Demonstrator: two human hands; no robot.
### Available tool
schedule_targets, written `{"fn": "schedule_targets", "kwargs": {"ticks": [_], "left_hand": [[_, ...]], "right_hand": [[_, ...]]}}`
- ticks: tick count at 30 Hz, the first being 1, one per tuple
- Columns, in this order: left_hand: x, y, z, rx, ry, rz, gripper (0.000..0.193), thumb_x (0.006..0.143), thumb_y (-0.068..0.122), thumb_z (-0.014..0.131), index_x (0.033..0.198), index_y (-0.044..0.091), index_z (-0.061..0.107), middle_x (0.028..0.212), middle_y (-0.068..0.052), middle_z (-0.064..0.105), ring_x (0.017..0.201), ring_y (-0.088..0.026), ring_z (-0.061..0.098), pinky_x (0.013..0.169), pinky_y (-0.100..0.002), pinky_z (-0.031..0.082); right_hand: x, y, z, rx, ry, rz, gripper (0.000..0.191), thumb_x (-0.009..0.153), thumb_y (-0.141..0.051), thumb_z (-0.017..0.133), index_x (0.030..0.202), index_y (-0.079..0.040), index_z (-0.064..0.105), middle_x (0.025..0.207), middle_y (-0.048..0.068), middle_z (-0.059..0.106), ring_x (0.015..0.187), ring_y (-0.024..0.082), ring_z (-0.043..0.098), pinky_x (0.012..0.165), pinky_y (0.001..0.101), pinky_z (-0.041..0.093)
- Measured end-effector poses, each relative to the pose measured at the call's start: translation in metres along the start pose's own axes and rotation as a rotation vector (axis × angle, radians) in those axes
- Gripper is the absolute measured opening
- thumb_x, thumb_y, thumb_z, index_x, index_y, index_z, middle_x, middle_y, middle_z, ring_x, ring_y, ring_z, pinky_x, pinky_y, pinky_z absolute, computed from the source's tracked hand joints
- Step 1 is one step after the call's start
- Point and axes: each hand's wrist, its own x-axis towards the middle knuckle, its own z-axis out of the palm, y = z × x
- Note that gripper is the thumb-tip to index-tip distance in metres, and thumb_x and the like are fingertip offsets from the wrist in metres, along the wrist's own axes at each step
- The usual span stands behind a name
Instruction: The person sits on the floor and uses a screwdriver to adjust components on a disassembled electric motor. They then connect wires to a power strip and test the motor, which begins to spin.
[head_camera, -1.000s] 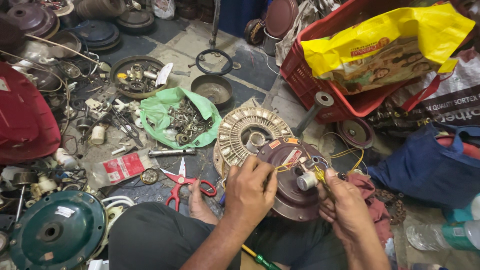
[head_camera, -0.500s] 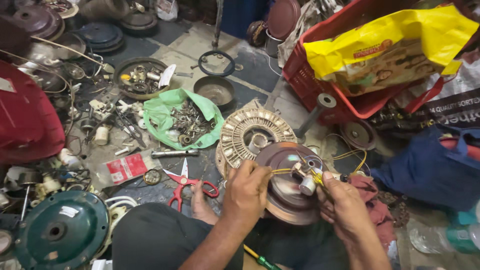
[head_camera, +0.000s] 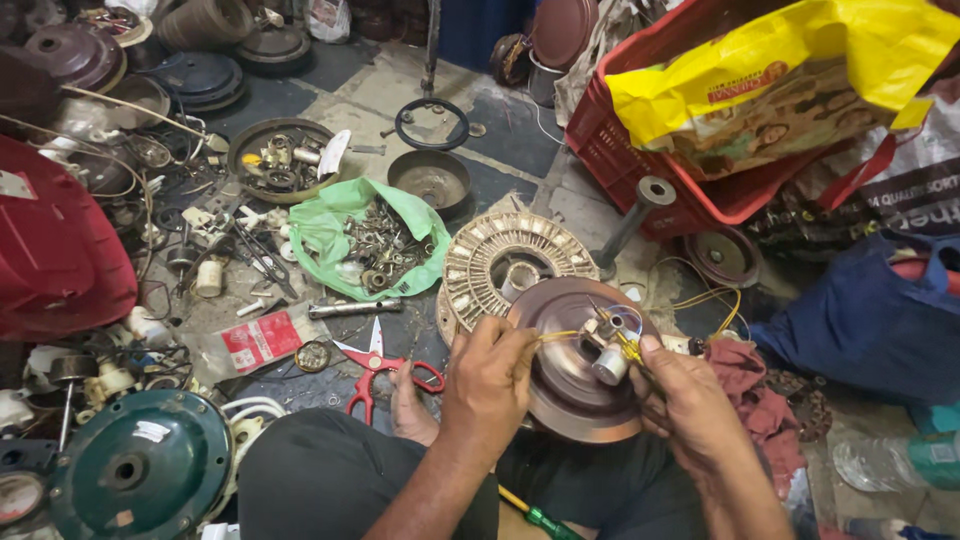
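A: What is held?
B: A yellow wire (head_camera: 556, 337) is pinched by the left hand (head_camera: 490, 385); the right hand (head_camera: 690, 410) is closed around wires over the cover (head_camera: 565, 385).
A: Risk?
B: A wire could be snapped if pulled hard.

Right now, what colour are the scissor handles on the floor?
Red. The scissors lie left of the left hand, clearest in the head view.

Even, soft overhead light; sharp centre, dim upper-left corner, slight wide-angle edge stretch.
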Motion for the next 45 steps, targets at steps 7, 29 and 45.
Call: {"fn": "schedule_targets", "kwargs": {"ticks": [7,29,45], "left_hand": [[0.002,0.003,0.006,-0.003,-0.004,-0.001,0.019,0.083,0.003,0.076,0.101,0.008,0.074,0.092,-0.01,0.064,0.083,-0.032,0.063,0.075,-0.043,0.048],[-0.001,0.006,0.012,0.018,0.003,-0.033,0.016,0.086,0.006,0.075,0.101,0.009,0.074,0.091,-0.009,0.063,0.082,-0.031,0.062,0.074,-0.041,0.048],[-0.002,0.004,0.013,0.018,0.0,-0.036,0.013,0.087,0.008,0.076,0.1,0.008,0.074,0.087,-0.008,0.062,0.08,-0.029,0.063,0.074,-0.041,0.048]], "right_hand": [[0.001,0.007,-0.007,0.01,-0.004,-0.041,0.045,0.1,-0.039,0.057,0.075,-0.003,0.06,0.053,-0.003,0.041,0.039,0.007,0.029,0.037,0.0261,0.022],[-0.002,0.009,-0.007,0.056,0.005,-0.033,0.043,0.1,-0.038,0.058,0.078,-0.001,0.064,0.051,-0.003,0.043,0.037,0.006,0.027,0.036,0.0258,0.021],[-0.003,0.01,-0.004,0.043,0.021,-0.044,0.044,0.1,-0.038,0.058,0.077,-0.001,0.063,0.052,-0.003,0.043,0.038,0.006,0.03,0.037,0.0257,0.024]]}}
